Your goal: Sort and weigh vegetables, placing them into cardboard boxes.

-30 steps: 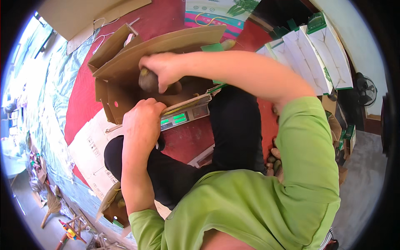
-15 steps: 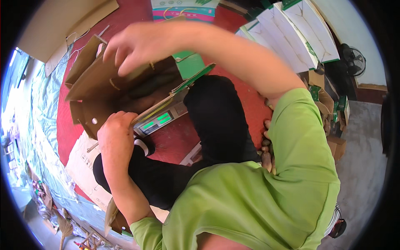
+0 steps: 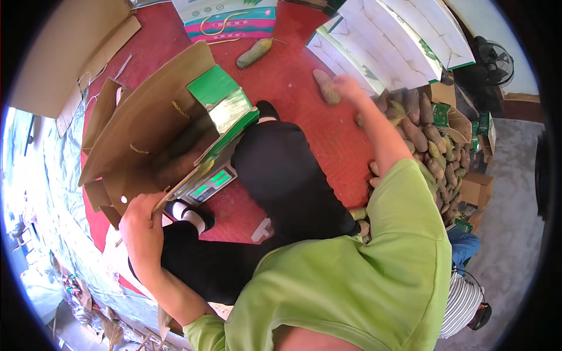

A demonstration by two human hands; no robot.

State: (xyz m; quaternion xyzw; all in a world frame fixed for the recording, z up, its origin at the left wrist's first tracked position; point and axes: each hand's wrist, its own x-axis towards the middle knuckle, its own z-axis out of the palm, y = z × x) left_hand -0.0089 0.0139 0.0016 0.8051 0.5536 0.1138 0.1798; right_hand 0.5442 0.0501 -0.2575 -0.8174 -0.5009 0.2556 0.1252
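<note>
My left hand is closed around the near left edge of an open cardboard gift box, brown inside with a green printed outside and yellow cord handles. The box sits tilted by a digital scale with lit green displays, and a few long root vegetables seem to lie in its shadowed inside. At far right my right hand is stretched out, blurred, beside a pinkish-brown root vegetable on the red floor. Its fingers are smeared, so whether it touches anything is unclear.
A heap of root vegetables lies to the right, near white open cartons. One greenish root lies by a white and pink bag. A fan stands far right. Another person's striped shirt shows lower right.
My right hand has swung from above the box to the far right, by the root vegetables. My left hand keeps its hold on the box edge. The view has shifted, showing the heap.
</note>
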